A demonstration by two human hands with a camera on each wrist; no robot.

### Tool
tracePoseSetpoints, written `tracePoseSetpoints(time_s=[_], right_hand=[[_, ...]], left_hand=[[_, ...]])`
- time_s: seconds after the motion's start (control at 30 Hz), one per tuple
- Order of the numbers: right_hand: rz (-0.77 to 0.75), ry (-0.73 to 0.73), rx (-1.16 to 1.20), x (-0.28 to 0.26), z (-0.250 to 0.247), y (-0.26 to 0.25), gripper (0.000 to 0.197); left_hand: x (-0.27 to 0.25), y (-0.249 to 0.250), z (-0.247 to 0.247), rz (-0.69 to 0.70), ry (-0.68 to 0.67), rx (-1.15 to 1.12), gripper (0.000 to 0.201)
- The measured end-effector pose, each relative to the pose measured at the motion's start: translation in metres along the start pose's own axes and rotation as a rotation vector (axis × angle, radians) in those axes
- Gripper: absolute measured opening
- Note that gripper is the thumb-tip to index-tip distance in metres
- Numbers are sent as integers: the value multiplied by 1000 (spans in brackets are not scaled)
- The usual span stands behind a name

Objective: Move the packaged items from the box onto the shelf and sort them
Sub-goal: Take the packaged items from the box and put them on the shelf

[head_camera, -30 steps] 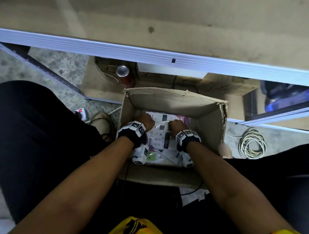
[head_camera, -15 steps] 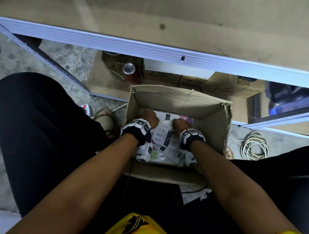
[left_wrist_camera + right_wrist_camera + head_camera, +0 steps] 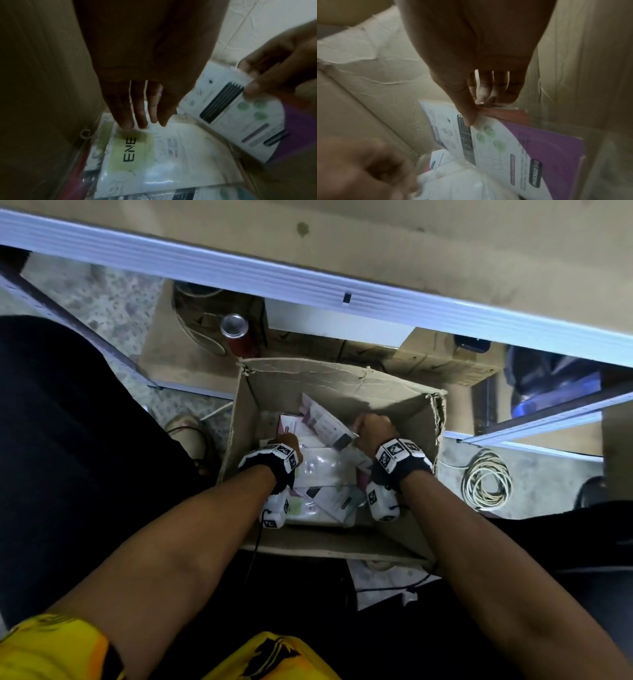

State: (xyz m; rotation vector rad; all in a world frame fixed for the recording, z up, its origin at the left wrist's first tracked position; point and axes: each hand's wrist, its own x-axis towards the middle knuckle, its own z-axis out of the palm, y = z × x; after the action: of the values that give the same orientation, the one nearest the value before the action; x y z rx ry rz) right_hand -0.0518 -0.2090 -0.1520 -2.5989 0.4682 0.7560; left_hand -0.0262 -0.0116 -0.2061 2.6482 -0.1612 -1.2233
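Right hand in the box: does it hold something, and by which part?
Yes. The right hand pinches the white-and-purple package by its upper edge, thumb on its printed face.

Brown cardboard box (image 3: 342,385); white-and-purple packet (image 3: 522,148); green-labelled white packet (image 3: 154,155).

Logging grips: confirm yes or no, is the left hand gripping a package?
No: the left hand has straight fingers touching the green-labelled package, curled round nothing.

Head cam looks down — wrist cams close inside box (image 3: 346,378).
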Motion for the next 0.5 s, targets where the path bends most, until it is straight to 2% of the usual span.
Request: tracePoseSetpoints(time_s=[0.17,0.27,0.5], right_hand=[[6,173,54,-19,-7,1,23],[1,220,74,-28,-11,3,20],[44,189,132,-38,-15,13,17]], left_hand=[[13,4,5,106,94,22,45],[18,3,11,149,54,72,48],[14,-7,26,145,37,239,39]])
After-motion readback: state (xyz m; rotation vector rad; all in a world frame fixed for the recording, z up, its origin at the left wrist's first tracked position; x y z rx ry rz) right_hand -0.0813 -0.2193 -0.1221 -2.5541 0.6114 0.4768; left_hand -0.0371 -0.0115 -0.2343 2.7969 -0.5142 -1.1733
